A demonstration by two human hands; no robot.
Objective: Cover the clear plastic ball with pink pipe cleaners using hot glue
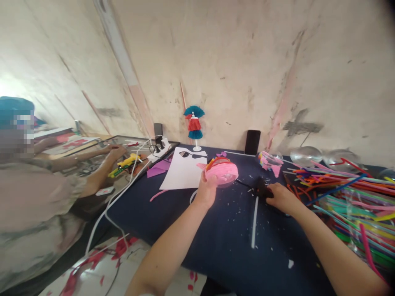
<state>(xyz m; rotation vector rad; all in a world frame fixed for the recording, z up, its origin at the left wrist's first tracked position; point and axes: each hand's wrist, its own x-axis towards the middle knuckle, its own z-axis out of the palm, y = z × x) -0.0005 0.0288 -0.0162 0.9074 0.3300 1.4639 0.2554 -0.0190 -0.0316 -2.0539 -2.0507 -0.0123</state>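
My left hand (207,190) grips a rounded craft piece (224,170), a clear plastic shell wrapped in pink pipe cleaners with some red and orange at its top. To the right, my right hand (279,197) is closed on a black tool (262,188) that looks like a glue gun, held low over the dark blue table (222,234). A thin white stick (254,224) lies just below the tool. Beyond the right hand sits a second clear piece (270,161) partly covered in pink.
Bundles of coloured pipe cleaners (358,205) and clear plastic domes (307,156) cover the right side. White paper (175,170), a phone (252,142) and a small dressed figure (195,127) stand or lie behind. At left, a co-worker (40,197) sits beside a power strip (160,150).
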